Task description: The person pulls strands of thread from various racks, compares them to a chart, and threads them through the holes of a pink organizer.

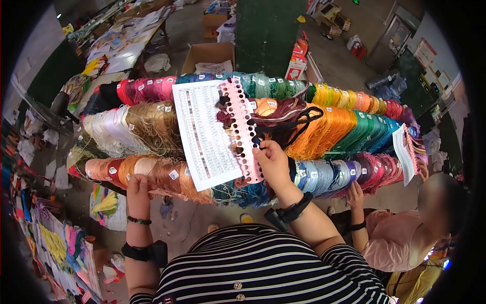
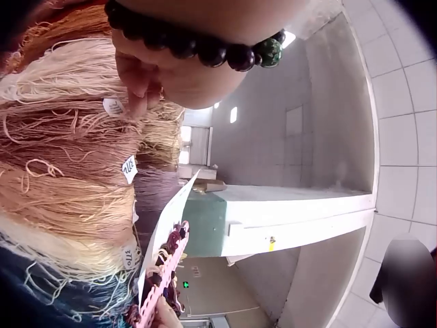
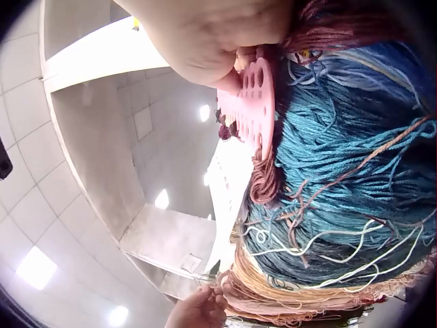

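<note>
My right hand grips a pink perforated thread card by its right edge. Small tufts of dark, maroon and tan thread hang from the card's holes, and a printed sheet with a colour table lies beside it over the skeins. In the right wrist view, my thumb presses the card's face close to blue-teal thread. At the front row's left, my left hand has bent fingers pinching at a peach-brown thread skein. The left wrist view has these fingertips beside a white tag.
Three rows of tagged, coloured skeins stretch across the rack. To the right, another person touches the front row, near a second sheet with a pink card. Behind stand a cardboard box and a green pillar.
</note>
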A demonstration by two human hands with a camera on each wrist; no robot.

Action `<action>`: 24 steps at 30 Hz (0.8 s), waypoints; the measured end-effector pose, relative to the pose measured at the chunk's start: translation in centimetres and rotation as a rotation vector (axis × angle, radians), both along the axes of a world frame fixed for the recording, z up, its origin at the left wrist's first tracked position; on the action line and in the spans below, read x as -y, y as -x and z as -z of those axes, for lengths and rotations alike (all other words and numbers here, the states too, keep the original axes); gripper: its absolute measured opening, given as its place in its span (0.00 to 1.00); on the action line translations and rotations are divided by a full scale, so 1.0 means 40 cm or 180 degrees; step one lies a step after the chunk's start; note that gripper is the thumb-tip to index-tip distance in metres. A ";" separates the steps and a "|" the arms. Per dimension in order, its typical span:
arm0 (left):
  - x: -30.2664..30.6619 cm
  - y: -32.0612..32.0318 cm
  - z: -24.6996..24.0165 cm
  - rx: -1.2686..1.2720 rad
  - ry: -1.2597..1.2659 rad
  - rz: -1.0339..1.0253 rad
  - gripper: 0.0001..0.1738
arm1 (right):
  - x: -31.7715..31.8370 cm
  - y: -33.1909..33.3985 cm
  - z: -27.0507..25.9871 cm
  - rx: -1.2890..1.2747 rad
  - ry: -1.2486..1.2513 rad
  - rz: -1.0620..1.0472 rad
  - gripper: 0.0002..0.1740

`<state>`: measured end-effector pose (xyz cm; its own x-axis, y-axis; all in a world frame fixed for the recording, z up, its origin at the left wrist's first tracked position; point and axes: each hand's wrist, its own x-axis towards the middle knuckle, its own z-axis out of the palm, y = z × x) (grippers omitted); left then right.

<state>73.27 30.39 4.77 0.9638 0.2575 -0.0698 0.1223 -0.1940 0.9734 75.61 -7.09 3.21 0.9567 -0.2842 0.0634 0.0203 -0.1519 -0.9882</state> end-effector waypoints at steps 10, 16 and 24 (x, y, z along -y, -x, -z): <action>-0.010 -0.017 0.021 -0.0186 0.0357 -0.0112 0.06 | 0.013 0.010 -0.050 0.0081 -0.1432 0.0054 0.03; 0.001 -0.009 -0.011 -0.0358 0.0060 -0.0043 0.08 | 0.003 0.000 -0.001 -0.0039 -0.0722 0.0065 0.08; -0.022 -0.013 0.027 -0.0281 -0.0383 0.0218 0.10 | -0.009 0.006 -0.012 -0.0079 -0.0247 -0.0003 0.16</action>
